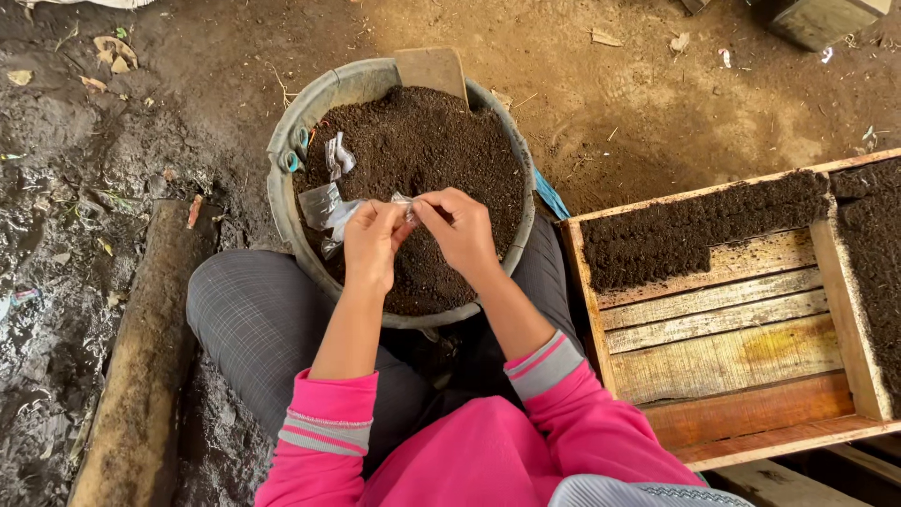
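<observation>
A round grey tub (282, 202) full of dark soil (441, 141) stands between my knees. Both hands hover over the soil. My left hand (373, 246) and my right hand (457, 228) pinch the mouth of a small clear plastic bag (330, 208), fingertips meeting at its top edge. The bag trails to the left over the soil. More crumpled clear bags (339, 155) lie on the soil near the tub's left rim.
A flat wooden paddle (430, 70) sticks up at the tub's far rim. To the right lies a slatted wooden tray (723, 319), its far part packed with soil. A thick log (141, 357) lies on muddy ground to the left.
</observation>
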